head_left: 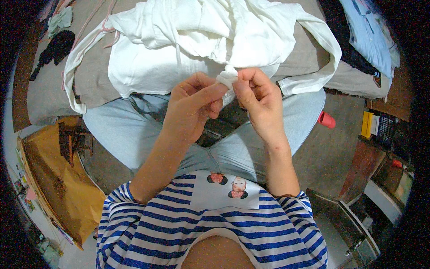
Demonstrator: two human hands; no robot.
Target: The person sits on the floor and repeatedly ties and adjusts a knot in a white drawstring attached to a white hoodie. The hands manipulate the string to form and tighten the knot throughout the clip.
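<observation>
A white long-sleeved garment (143, 67) lies spread over the grey-brown covered surface in front of me and partly over my knees. One sleeve trails to the left, the other bends round at the right. Near its middle, a bunched bit of the white cloth rises between my hands. My left hand (197, 96) pinches this bit from the left with thumb and fingers. From the right, my right hand (259, 94) pinches the same cloth, its thumb against the fingers. Both hands are close together above my lap. What lies inside the bunched cloth is hidden.
The grey-brown cover (101, 96) stretches out on both sides of the garment. Dark cloth (58, 47) lies at the far left, light blue clothing (369, 36) at the far right. A red cup (326, 119) is right of my knee. A brown paper sheet or bag (65, 179) stands at left.
</observation>
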